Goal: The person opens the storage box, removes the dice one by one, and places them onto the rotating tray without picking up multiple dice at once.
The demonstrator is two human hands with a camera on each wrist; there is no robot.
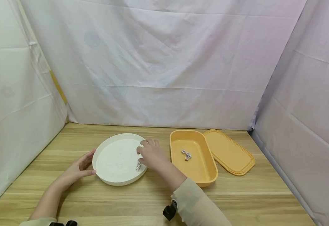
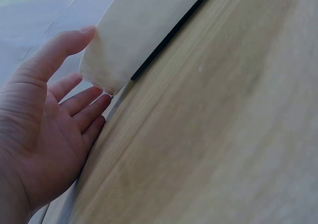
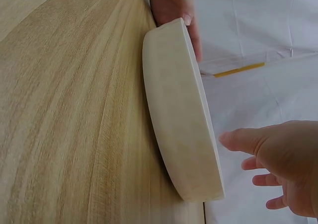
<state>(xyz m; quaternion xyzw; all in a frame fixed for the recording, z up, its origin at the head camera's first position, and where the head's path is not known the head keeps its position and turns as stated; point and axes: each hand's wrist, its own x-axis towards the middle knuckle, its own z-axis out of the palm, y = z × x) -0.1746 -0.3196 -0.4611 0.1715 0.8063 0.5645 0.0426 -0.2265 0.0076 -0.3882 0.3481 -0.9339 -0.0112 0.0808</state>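
Observation:
A round white tray (image 1: pixel 117 160) with a raised rim stands on the table. My left hand (image 1: pixel 75 169) rests at its left side, thumb and fingertips against the rim, as the left wrist view also shows at the tray wall (image 2: pixel 134 40). My right hand (image 1: pixel 153 153) hovers over the right rim. In the right wrist view the right hand (image 3: pixel 278 164) has thumb and fingers apart, with nothing visible between them. A few white dice (image 1: pixel 137 166) lie in the tray just below the right hand, partly hidden by it. Several dice (image 1: pixel 186 158) sit in the yellow box (image 1: pixel 213 175).
Right of the box lies its yellow lid (image 1: pixel 232 153), flat on the wooden table (image 1: pixel 119 207), with one end close against the box. Pale cloth (image 1: pixel 164 62) hangs behind the table and along both sides.

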